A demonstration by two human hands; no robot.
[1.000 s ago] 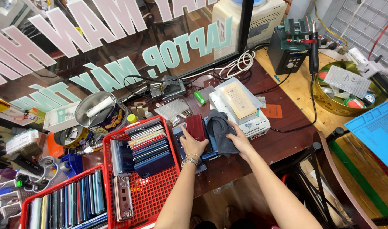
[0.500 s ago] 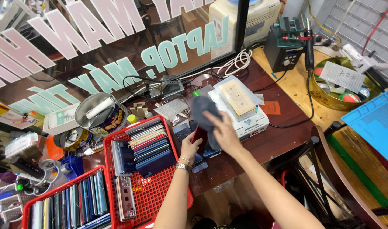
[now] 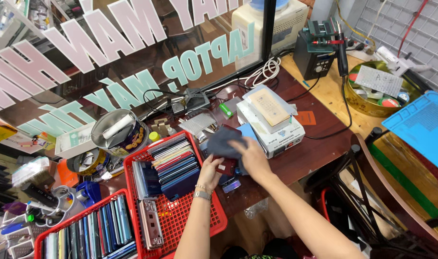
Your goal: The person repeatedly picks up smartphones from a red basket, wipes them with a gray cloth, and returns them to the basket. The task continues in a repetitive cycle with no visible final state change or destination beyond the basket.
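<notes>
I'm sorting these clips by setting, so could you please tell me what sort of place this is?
Probably a phone and laptop repair shop. Red baskets hold rows of phones, a soldering station stands on the bench, and a blue repair mat lies beside it. Both hands, left and right, work on a dark red phone.

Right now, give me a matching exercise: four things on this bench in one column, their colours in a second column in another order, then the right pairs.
Things:
1. Cloth under the right hand
2. Basket beside the left hand
3. Work mat at far right
4. Box behind the hands

Colours:
A. Red
B. White
C. Dark grey
D. Blue

Pairs: 1-C, 2-A, 3-D, 4-B
</notes>
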